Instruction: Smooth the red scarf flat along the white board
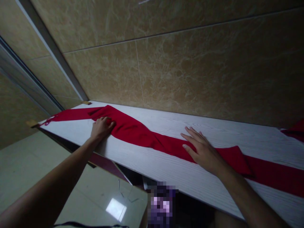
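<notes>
A long red cloth (142, 134) lies stretched along a white wood-grain tabletop (180, 177), running from the far left end to the lower right. My left hand (101, 126) rests on the cloth near its left end, fingers curled and bunching the fabric. My right hand (201, 148) lies flat on the cloth's middle, fingers spread, pressing it onto the board. Right of that hand a folded flap (234, 156) of the cloth sticks up slightly.
A tan marble-tiled wall (190, 63) rises directly behind the table. More red fabric (295, 130) shows at the right edge. Glossy floor tiles (95, 196) lie below the table's front edge, and a metal door frame (35, 79) runs along the left.
</notes>
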The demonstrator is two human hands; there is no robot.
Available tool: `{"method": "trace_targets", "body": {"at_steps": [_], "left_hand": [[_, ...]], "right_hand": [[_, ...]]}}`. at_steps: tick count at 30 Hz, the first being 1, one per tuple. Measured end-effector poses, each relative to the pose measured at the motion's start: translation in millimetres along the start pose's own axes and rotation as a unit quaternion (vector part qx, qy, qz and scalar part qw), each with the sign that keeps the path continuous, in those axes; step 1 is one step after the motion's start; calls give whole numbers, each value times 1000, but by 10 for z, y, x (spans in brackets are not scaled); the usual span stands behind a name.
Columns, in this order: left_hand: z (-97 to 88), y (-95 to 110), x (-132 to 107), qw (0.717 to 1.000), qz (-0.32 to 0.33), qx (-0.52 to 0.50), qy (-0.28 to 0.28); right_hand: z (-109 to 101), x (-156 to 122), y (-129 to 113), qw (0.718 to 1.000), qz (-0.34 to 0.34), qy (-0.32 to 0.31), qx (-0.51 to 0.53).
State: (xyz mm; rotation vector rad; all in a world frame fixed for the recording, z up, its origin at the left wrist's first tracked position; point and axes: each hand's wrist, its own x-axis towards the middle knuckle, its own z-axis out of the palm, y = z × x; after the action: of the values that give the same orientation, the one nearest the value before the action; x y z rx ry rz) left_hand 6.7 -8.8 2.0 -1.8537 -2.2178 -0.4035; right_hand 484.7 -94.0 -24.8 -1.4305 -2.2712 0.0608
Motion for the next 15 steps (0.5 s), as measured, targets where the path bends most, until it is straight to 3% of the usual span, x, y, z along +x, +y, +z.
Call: {"method": "trace_targets", "body": {"at_steps": [3, 9, 15], "left_hand": [[-24, 9, -49, 999, 7, 8, 33], [-104, 60, -30, 999, 32, -27, 20], [-133, 294, 406, 997, 30, -49, -42]], "right_hand": [[56, 18, -20, 1000, -13, -4, 23], [95, 9, -49, 998, 16, -62, -10], [49, 22, -88, 996, 30, -86, -13]]}}
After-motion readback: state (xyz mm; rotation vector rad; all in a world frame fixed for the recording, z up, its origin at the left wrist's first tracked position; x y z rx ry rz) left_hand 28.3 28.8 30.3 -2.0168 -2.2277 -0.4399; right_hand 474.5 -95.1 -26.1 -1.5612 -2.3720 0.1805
